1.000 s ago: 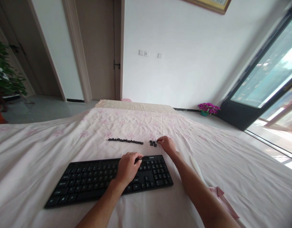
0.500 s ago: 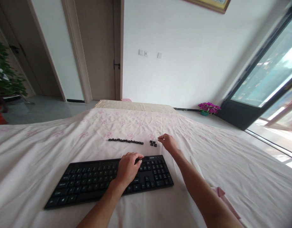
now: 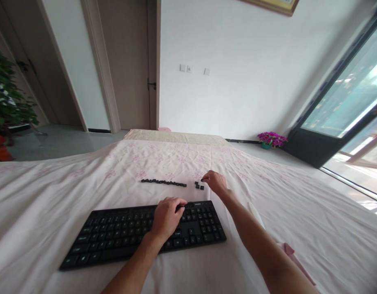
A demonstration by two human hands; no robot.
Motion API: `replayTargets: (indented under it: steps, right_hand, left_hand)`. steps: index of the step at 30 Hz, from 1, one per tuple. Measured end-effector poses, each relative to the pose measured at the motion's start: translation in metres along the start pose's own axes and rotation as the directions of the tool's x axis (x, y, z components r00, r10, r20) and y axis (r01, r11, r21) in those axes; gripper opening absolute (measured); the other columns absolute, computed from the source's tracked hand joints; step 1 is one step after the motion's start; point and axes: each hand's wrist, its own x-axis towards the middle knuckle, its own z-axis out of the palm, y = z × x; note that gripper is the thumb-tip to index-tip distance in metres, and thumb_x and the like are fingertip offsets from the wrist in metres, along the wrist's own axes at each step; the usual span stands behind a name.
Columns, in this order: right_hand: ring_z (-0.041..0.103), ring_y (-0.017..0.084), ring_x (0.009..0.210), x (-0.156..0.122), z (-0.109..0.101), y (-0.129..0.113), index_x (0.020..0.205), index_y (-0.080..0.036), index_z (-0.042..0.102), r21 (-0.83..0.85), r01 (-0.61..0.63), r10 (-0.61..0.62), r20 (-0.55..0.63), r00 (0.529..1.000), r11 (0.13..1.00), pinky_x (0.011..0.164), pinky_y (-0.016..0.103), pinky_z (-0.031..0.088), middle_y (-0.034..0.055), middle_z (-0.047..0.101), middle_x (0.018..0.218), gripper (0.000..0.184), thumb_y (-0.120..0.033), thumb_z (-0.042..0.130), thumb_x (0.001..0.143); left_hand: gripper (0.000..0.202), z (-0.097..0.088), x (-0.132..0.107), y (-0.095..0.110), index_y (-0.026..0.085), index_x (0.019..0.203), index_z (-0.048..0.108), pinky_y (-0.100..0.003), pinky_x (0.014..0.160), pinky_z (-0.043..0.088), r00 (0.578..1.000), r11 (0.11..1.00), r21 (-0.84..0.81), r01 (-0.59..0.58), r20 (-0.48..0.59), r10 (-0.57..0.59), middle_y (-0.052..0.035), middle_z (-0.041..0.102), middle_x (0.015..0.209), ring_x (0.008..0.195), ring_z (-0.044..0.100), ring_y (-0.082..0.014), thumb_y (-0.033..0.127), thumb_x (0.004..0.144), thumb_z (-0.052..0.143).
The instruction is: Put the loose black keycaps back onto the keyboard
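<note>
A black keyboard (image 3: 114,237) lies on the pink flowered sheet (image 3: 84,192). My left hand (image 3: 166,218) rests on its upper edge with the fingers curled, pressing on the keys. Beyond the keyboard a row of loose black keycaps (image 3: 163,182) lies in a line, and a small cluster of keycaps (image 3: 199,186) sits to its right. My right hand (image 3: 215,182) hovers just right of that cluster, fingers pinched on a small black keycap (image 3: 202,180).
A white object and pink ribbon (image 3: 291,253) lie under my right forearm. A doorway (image 3: 130,65) and potted plant (image 3: 7,102) stand beyond the bed on the left. A purple flower pot (image 3: 271,139) and glass door (image 3: 344,102) are on the right.
My right hand lifted from the keycap cluster, drew right, then came back to it with a keycap pinched. My left hand stayed on the keyboard.
</note>
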Motion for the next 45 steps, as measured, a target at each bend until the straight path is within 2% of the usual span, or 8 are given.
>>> replayTargets:
  steps: [5,10,14,18,31,36,39,45]
  right_hand:
    - [0.061,0.019,0.090,0.005,0.000,0.002,0.090,-0.028,0.074,-0.044,-0.009,0.010,0.014,1.000,0.999,0.068,0.025,0.036,0.0010,0.067,0.101,0.018,-0.027,0.058,0.082]
    - [0.060,0.018,0.096,0.002,-0.004,-0.008,0.101,-0.029,0.071,-0.066,0.016,-0.015,0.022,1.000,0.998,0.070,0.024,0.036,0.0004,0.066,0.109,0.022,-0.029,0.055,0.085]
    - [0.060,0.015,0.096,0.001,-0.007,-0.023,0.098,-0.032,0.072,-0.069,0.087,-0.083,0.069,0.994,0.994,0.069,0.023,0.035,-0.0031,0.067,0.107,0.019,-0.032,0.058,0.084]
    - [0.060,0.015,0.094,0.003,-0.006,-0.032,0.091,-0.031,0.074,-0.086,0.116,-0.106,0.111,0.988,0.989,0.067,0.022,0.035,-0.0024,0.068,0.103,0.015,-0.030,0.062,0.081]
    - [0.058,0.018,0.100,0.014,-0.002,-0.020,0.092,-0.028,0.074,-0.087,0.058,-0.055,0.043,0.998,0.995,0.070,0.024,0.036,0.0021,0.067,0.103,0.019,-0.026,0.057,0.084]
    - [0.059,0.018,0.097,0.001,-0.013,-0.016,0.097,-0.029,0.073,-0.058,0.028,-0.028,0.000,1.000,0.998,0.069,0.024,0.036,0.0015,0.067,0.105,0.024,-0.032,0.051,0.088]
    - [0.061,0.017,0.090,-0.013,-0.017,-0.013,0.096,-0.031,0.073,-0.026,0.014,-0.014,0.002,1.000,1.000,0.068,0.024,0.036,-0.0004,0.068,0.102,0.022,-0.037,0.054,0.086]
    - [0.061,0.018,0.090,-0.029,-0.008,-0.013,0.095,-0.033,0.072,0.013,0.019,-0.020,0.067,0.998,1.000,0.071,0.024,0.037,-0.0031,0.069,0.100,0.019,-0.037,0.062,0.079]
  left_hand:
    - [0.020,0.000,0.001,0.000,0.027,0.091,0.069,-0.030,0.086,0.041,1.000,1.000,0.000,-0.002,0.002,0.002,0.0037,0.071,0.096,0.096,0.059,-0.0164,0.015,0.077,0.062]
    - [0.020,0.001,0.000,-0.002,0.027,0.091,0.069,-0.029,0.086,0.041,1.000,1.000,0.002,-0.006,-0.004,0.006,0.0040,0.071,0.096,0.095,0.059,-0.0164,0.015,0.077,0.062]
    - [0.020,0.001,0.000,-0.002,0.027,0.092,0.069,-0.029,0.086,0.041,1.000,1.000,0.000,-0.003,-0.002,0.003,0.0033,0.071,0.096,0.095,0.059,-0.0166,0.015,0.077,0.062]
    - [0.021,0.001,0.001,-0.002,0.028,0.092,0.069,-0.029,0.085,0.041,1.000,1.000,-0.004,-0.008,-0.007,0.007,0.0039,0.070,0.095,0.095,0.059,-0.0164,0.015,0.077,0.061]
    - [0.021,0.002,0.000,-0.004,0.028,0.091,0.068,-0.030,0.085,0.040,1.000,1.000,-0.002,-0.010,-0.014,0.009,0.0042,0.070,0.094,0.094,0.059,-0.0166,0.015,0.076,0.062]
    - [0.021,0.001,0.000,-0.002,0.027,0.092,0.069,-0.030,0.084,0.041,1.000,1.000,-0.002,-0.011,-0.010,0.011,0.0037,0.071,0.095,0.094,0.059,-0.0165,0.014,0.077,0.062]
    - [0.021,0.000,0.000,-0.001,0.027,0.092,0.069,-0.030,0.085,0.041,1.000,1.000,-0.002,-0.014,-0.007,0.014,0.0035,0.071,0.095,0.095,0.059,-0.0164,0.015,0.077,0.062]
    - [0.021,0.000,0.000,-0.001,0.027,0.091,0.069,-0.030,0.086,0.041,1.000,1.000,-0.004,-0.010,-0.006,0.010,0.0039,0.071,0.096,0.095,0.059,-0.0165,0.014,0.077,0.060]
